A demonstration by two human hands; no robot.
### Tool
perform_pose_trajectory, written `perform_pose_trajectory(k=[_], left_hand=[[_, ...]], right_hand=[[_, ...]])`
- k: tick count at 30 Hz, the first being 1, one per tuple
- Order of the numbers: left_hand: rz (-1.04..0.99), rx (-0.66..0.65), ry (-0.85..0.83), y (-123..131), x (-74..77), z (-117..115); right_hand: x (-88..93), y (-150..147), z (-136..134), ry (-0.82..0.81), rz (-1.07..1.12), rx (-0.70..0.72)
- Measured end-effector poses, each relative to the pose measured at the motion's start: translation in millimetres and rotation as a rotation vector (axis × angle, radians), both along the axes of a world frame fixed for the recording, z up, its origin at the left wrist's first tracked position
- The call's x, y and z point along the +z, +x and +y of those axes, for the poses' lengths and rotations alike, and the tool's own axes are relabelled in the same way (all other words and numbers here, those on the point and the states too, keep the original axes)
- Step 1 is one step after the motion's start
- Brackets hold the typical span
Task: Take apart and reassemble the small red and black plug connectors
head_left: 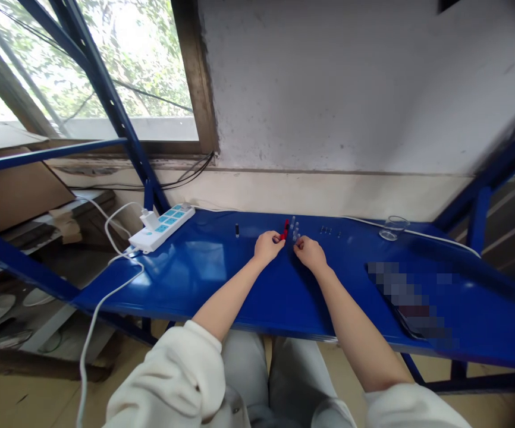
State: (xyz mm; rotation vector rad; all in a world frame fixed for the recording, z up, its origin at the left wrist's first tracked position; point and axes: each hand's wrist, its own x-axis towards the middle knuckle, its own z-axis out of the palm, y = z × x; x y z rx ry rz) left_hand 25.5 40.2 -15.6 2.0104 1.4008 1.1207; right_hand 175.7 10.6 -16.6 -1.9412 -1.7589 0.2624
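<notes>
Tabletop (222, 285) seen over my remote feed: blue, smooth, glossy, looks like painted metal; window glare sits on it. On the tabletop, small red pieces (283, 237), smooth, plastic by the look. Clear pieces (297, 226) just beside them: see-through, glass or plastic, I can't tell. Power strip (163, 229) at the tabletop's left end: white plastic, smooth. Behind the tabletop, wall (351, 89) matt, rough in patches. Before it, pale sleeve (172, 368): soft matt cloth.
</notes>
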Motion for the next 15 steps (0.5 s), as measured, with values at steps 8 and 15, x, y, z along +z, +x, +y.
perform_pose_trajectory(k=[8,15], left_hand=[[0.168,0.07,-0.047,10.0,-3.3,3.3],[0.345,0.115,-0.023,13.4,0.2,1.9]], right_hand=[[4.1,-1.2,0.2,-0.097,-0.026,-0.054],[2.9,-0.4,1.3,-0.113,-0.018,-0.075]])
